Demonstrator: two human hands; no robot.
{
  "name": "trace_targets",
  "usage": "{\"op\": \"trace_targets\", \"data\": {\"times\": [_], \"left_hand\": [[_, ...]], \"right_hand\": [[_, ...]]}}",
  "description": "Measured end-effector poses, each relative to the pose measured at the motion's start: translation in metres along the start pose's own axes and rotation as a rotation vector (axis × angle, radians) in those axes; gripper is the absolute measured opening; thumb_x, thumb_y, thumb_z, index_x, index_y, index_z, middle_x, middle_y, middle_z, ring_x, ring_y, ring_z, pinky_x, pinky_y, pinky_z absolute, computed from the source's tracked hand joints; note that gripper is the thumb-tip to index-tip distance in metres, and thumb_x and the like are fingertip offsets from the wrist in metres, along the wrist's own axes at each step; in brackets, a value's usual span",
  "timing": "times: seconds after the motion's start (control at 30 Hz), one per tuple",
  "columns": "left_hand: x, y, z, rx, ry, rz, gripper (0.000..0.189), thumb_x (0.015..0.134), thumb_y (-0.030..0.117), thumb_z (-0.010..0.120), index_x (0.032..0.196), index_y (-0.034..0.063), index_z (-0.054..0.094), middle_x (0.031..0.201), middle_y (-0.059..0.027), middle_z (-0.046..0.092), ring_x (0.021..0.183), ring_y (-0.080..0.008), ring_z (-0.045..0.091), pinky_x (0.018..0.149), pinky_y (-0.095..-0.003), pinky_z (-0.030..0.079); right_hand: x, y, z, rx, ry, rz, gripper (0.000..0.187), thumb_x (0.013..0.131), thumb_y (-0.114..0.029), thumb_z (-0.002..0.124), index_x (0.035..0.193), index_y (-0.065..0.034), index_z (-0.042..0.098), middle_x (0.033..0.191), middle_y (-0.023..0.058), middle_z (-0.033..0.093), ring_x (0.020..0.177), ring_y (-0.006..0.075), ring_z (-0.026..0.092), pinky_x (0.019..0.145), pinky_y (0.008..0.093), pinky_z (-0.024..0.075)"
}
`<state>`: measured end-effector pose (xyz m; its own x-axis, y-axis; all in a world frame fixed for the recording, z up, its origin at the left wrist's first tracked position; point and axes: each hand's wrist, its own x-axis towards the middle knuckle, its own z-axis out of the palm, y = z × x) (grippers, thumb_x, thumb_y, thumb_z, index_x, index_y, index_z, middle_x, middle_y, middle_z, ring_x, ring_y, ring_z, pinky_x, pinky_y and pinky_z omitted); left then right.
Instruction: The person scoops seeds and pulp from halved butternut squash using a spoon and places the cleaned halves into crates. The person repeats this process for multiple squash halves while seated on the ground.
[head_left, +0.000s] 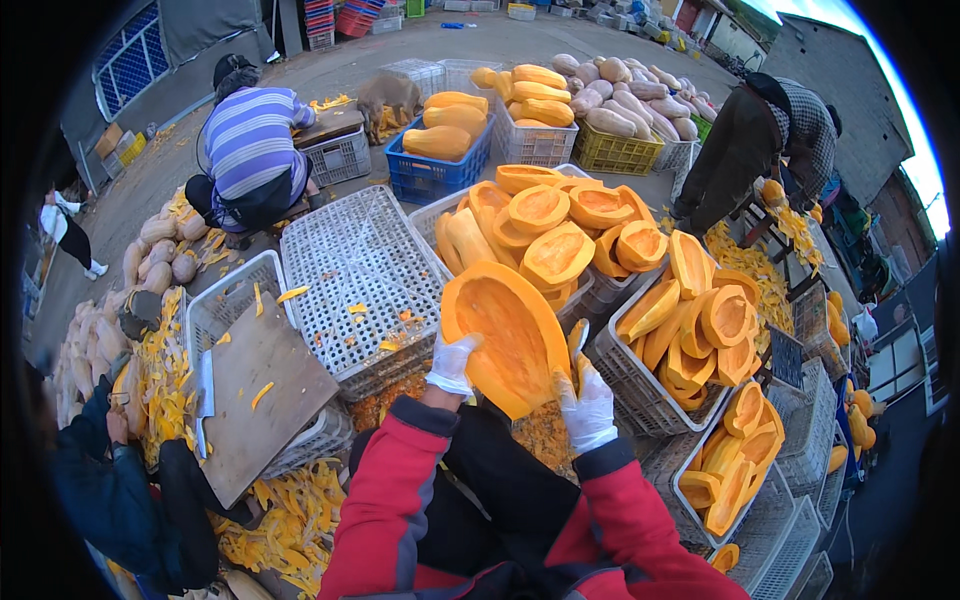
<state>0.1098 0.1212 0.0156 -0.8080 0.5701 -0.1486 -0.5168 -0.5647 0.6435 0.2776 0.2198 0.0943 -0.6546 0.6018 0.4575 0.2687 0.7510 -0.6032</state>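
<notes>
A large peeled, hollowed pumpkin half (504, 330) is held up before me, its orange hollow side facing up. My left hand (452, 364), in a thin white glove, grips its left edge. At its lower right side is my right hand (589, 405), gloved too, with its fingers around a metal tool (577, 341) that points upward; its exact kind is unclear. Right behind the half stands a crate heaped with cut pumpkin halves (559, 259). A second crate of cut pumpkin (694, 330) stands to the right. Orange scrapings (544, 439) lie below my hands.
An upturned white crate (367, 277) stands ahead-left, beside a wooden board (262, 397) with a long blade (204, 405) at its edge. Co-workers sit at far left and ahead-left; another bends at right. Pumpkin peel (289, 525) covers the ground at lower left.
</notes>
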Motion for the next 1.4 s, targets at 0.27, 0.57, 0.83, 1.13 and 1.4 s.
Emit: {"op": "trace_targets", "data": {"times": [0.27, 0.57, 0.83, 1.13, 1.4], "left_hand": [[0.009, 0.017, -0.008, 0.210, 0.079, 0.178, 0.058, 0.067, -0.015, 0.049, 0.121, 0.0056, 0.042, 0.109, -0.0093, 0.055, 0.094, -0.0211, 0.056, 0.078, -0.0313, 0.049], [0.014, 0.039, -0.026, 0.323, 0.037, 0.470, 0.068, 0.067, -0.016, 0.049, 0.129, 0.0070, 0.034, 0.114, -0.0085, 0.051, 0.100, -0.0208, 0.053, 0.083, -0.0312, 0.047], [0.008, 0.052, -0.034, 0.311, 0.144, 0.436, 0.073, 0.066, -0.016, 0.046, 0.134, 0.0061, 0.029, 0.122, -0.0094, 0.047, 0.108, -0.0190, 0.049, 0.089, -0.0274, 0.041], [0.001, 0.079, -0.050, 0.208, 0.308, 0.465, 0.074, 0.066, -0.018, 0.045, 0.133, 0.0073, 0.028, 0.120, -0.0100, 0.048, 0.103, -0.0214, 0.051, 0.086, -0.0295, 0.043], [-0.017, 0.118, -0.084, 0.172, 0.453, 0.661, 0.075, 0.065, -0.020, 0.045, 0.133, 0.0068, 0.028, 0.124, -0.0112, 0.045, 0.110, -0.0227, 0.047, 0.089, -0.0317, 0.043]], "right_hand": [[0.051, -0.034, 0.013, -0.408, -0.408, -0.351, 0.013, 0.077, -0.014, 0.052, 0.087, -0.0120, 0.061, 0.069, 0.0086, 0.059, 0.063, 0.0266, 0.060, 0.053, 0.0365, 0.0468], [0.102, -0.066, 0.076, -0.439, -0.741, -0.499, 0.014, 0.079, -0.017, 0.047, 0.082, -0.0097, 0.059, 0.075, 0.0122, 0.061, 0.075, 0.0295, 0.061, 0.061, 0.0399, 0.0476], [0.083, -0.070, 0.094, -0.360, -0.532, -0.288, 0.015, 0.082, -0.020, 0.047, 0.082, -0.0104, 0.059, 0.077, 0.0122, 0.062, 0.074, 0.0296, 0.061, 0.063, 0.0401, 0.0475], [0.057, -0.079, 0.114, -0.319, -0.419, -0.242, 0.016, 0.083, -0.022, 0.048, 0.082, -0.0105, 0.059, 0.074, 0.0129, 0.061, 0.069, 0.0305, 0.060, 0.060, 0.0401, 0.0477], [0.003, -0.067, 0.122, 0.231, -0.255, -0.260, 0.012, 0.084, -0.012, 0.052, 0.081, -0.0025, 0.058, 0.068, 0.0126, 0.059, 0.061, 0.0254, 0.059, 0.054, 0.0328, 0.0434]]}}
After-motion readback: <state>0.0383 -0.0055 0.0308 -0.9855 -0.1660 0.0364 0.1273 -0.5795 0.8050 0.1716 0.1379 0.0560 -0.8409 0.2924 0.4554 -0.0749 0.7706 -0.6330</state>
